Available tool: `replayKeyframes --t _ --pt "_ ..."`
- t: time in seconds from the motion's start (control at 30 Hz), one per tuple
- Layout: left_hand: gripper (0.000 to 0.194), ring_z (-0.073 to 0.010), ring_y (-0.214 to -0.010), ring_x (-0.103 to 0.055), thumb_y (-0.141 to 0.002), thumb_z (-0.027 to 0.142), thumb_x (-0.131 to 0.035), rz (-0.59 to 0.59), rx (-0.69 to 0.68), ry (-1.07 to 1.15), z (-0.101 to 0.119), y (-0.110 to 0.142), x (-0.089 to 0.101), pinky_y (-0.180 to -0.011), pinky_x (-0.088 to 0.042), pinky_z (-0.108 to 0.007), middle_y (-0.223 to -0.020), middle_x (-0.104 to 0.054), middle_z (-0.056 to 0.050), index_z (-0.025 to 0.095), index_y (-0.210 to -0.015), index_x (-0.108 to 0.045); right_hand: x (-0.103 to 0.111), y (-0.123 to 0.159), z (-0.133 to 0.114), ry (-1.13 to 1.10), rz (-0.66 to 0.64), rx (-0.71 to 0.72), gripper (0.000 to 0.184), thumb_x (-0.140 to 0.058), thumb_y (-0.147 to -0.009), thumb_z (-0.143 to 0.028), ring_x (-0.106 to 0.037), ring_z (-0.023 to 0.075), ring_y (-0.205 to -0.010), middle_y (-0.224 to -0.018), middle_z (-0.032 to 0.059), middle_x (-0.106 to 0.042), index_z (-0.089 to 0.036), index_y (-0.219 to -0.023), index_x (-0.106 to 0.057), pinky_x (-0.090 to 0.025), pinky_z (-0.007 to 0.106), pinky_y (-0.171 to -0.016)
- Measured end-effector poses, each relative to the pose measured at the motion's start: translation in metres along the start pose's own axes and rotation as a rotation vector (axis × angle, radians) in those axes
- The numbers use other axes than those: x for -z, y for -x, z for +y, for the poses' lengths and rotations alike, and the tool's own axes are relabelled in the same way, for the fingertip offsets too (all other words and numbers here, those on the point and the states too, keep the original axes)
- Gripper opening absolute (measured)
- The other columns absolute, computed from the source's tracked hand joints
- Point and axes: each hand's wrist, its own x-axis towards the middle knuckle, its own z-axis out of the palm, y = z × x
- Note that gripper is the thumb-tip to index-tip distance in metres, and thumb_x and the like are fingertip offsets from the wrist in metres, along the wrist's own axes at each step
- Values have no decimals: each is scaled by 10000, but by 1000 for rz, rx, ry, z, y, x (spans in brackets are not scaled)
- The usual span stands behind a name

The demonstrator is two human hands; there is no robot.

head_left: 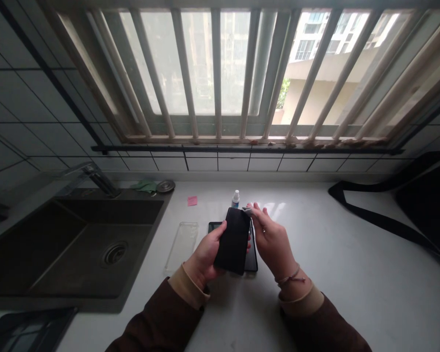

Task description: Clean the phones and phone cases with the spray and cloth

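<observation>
"Well, what could go wrong with that black phone (234, 242), held over the middle of the counter (333, 274)?"

"Your left hand (206, 252) cradles it, thumb on the left edge, fingertips round the right. That slick, flat face could slip if you pressed hard from one side, and hit the dark slab (252, 256) below."

"And your right hand (275, 239)?"

"You're pinching a small, pale folded piece (247, 210), maybe cloth, by the far right corner; whether it touches, I can't tell. A careless forward nudge could topple the narrow white bottle (235, 199) beyond."

"What's on your left?"

"A clear, round-cornered case (182, 247), thin and possibly bendy, then the matt, hard-edged sink (147, 244)."
</observation>
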Motion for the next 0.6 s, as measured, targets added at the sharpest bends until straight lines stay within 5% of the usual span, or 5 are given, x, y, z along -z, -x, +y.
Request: replayKeyframes --t 0.13,0.3,0.47,0.6 --pt "492 -253 -837 -789 -1068 423 -494 60 -131 55 1 -6 5 -810 -622 -337 -1013 -807 -184 42 -1313 -684 -8 4 1 16 -280 187 452 -418 -1082 -142 -518 263 -1478 -1474 44 -669 -310 -1452 -616 -369 564 -1290" --pt "469 -247 -839 -795 -1077 379 -461 160 -228 145 8 -13 12 -855 -640 -358 -1021 -806 -187 26 -1312 -662 -3 5 -10 -84 -459 285 420 -445 -1075 -118 -560 243 -1446 -1432 38 -702 -304 -1401 -634 -369 552 -1294" --pt "542 -292 -915 -795 -1082 429 -403 203 -253 171 17 -12 18 -881 -651 -427 -1071 -789 -236 3 -1297 -660 7 4 -24 -299 -550 290 362 -517 -1056 -132 -645 207 -1362 -1312 22 -771 -289 -1338 -682 -317 493 -1326" --pt "569 -293 -935 -786 -1076 449 -400 197 -302 131 22 -7 18 -886 -650 -430 -1123 -777 -244 -5 -1270 -685 17 1 -36 -440 -608 159 280 -559 -1060 -230 -761 220 -1178 -1195 18 -813 -298 -1240 -763 -335 499 -1307"
